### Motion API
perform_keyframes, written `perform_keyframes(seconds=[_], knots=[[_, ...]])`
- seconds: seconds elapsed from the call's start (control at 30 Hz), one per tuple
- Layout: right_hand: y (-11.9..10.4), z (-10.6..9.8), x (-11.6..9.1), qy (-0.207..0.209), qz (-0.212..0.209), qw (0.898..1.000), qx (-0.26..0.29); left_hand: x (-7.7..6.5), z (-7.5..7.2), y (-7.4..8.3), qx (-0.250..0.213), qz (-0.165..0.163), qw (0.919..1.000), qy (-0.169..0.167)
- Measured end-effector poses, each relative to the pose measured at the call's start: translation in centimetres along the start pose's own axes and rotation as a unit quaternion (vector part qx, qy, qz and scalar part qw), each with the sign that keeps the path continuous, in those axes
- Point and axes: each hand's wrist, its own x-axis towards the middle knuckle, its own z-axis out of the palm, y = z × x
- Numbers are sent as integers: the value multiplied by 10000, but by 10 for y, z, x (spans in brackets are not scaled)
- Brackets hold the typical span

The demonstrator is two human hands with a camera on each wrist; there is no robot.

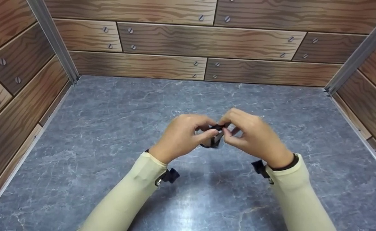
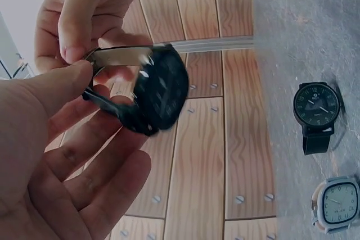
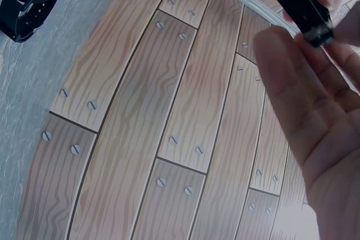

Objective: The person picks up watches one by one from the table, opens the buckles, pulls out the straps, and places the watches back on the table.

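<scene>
Between both hands hangs a black wristwatch [image 1: 218, 140], its strap bent into a loop. In the left wrist view the watch's dark face [image 2: 163, 88] is blurred. My left hand [image 1: 183, 136] pinches the strap between thumb and fingers. From the other side, my right hand [image 1: 250, 134] pinches the strap by its end, close to the left fingertips. The right wrist view shows a dark part of the watch [image 3: 298, 7] at the right hand's fingertips. Fingers partly hide the strap's fastening.
On the grey marbled table [image 1: 117, 128] lie a round black watch [image 2: 316, 105] and a pale square watch [image 2: 338, 203], seen in the left wrist view. Neither shows in the head view. Wood-patterned walls [image 1: 175, 38] stand behind and at both sides.
</scene>
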Motion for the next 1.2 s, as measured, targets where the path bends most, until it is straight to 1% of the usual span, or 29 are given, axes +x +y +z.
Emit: perform_keyframes(seconds=[0.07,0.17,0.3,0.43,0.6,0.73,0.87,1.0,1.1,1.2], knots=[[0,-1,-2,-117,147,9998,5,0,0,0,198,113,9997,86],[0,-2,-3,-177,353,9992,-21,-1,-1,1,425,222,9986,215],[0,-2,-3,-164,440,9989,-1,-1,-1,1,551,301,9977,236],[0,-2,-4,-203,491,9985,126,-1,-1,2,512,284,9982,104],[0,-3,-3,-334,582,9970,395,0,-3,2,540,285,9981,96],[0,-4,-3,-431,791,9930,760,-1,-2,1,551,293,9980,70],[-1,-4,-3,-426,1069,9874,1084,0,0,1,410,273,9987,106],[-2,-2,-3,-391,1165,9873,1003,-1,0,1,249,241,9992,191],[-2,-1,-3,-323,1078,9897,884,-1,0,1,160,216,9995,176],[-2,-1,-3,-217,991,9902,959,-2,0,2,72,175,9998,112]])
